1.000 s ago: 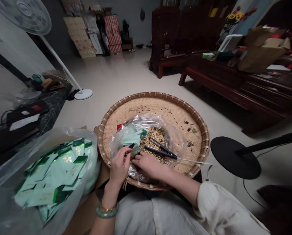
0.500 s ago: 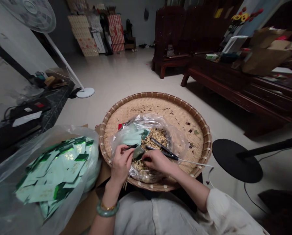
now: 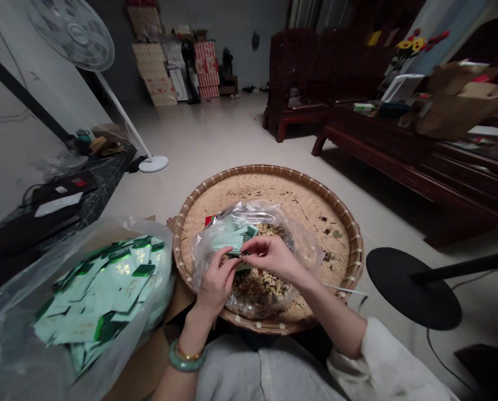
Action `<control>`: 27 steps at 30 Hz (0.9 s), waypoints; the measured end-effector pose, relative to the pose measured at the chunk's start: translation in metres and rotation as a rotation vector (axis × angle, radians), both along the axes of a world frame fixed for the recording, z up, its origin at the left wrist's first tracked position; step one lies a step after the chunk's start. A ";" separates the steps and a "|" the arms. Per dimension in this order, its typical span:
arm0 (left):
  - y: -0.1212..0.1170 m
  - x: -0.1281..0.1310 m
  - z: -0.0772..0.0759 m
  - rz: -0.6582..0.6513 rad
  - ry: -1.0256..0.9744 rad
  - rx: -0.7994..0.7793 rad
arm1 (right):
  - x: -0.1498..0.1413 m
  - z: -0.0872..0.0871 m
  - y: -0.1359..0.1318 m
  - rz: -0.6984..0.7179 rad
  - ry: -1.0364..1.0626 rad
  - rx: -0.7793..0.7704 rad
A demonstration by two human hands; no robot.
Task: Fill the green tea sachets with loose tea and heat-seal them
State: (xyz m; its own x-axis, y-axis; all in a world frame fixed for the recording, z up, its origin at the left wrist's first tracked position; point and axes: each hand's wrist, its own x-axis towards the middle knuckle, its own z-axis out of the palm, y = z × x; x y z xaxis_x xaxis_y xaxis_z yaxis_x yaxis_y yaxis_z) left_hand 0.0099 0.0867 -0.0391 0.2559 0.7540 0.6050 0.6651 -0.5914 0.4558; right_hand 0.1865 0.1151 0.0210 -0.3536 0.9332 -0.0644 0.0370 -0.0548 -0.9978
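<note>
A round woven bamboo tray (image 3: 345, 223) lies on the floor in front of me. In it a clear plastic bag (image 3: 303, 245) holds loose dried bits (image 3: 259, 281) and a stack of pale green packets (image 3: 228, 236). My left hand (image 3: 216, 281) and my right hand (image 3: 269, 256) meet above the bag, both pinched on one small green packet (image 3: 237, 253) held between the fingertips. A green bangle sits on my left wrist.
A large clear bag of green packets (image 3: 98, 289) rests on cardboard at my left. A white standing fan (image 3: 155, 163) is behind it. A black round lamp base (image 3: 411, 287) lies right of the tray. Dark wooden furniture (image 3: 399, 150) lines the right side.
My right hand has moved up and left from beside the dark tongs to meet my left hand. The packet is now raised higher over the bag; the tongs are hidden behind my hand.
</note>
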 end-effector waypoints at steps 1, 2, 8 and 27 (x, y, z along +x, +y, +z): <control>-0.001 0.000 0.002 -0.002 0.008 -0.008 | -0.005 0.000 0.003 0.016 -0.006 0.000; -0.001 0.000 0.004 -0.007 0.013 -0.015 | -0.009 -0.001 0.005 0.030 -0.025 0.004; -0.005 -0.005 0.016 -0.125 0.001 -0.125 | -0.011 -0.012 0.012 0.073 -0.251 0.188; -0.003 -0.006 0.015 -0.121 -0.116 -0.168 | 0.018 -0.007 -0.004 0.171 -0.575 0.586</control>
State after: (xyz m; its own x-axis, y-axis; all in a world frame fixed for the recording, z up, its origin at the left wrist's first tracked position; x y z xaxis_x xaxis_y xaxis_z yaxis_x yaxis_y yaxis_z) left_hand 0.0042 0.0842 -0.0245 0.2866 0.8145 0.5044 0.5315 -0.5732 0.6236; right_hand 0.2048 0.1112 0.0138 -0.5534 0.8083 0.2010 0.5095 0.5194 -0.6860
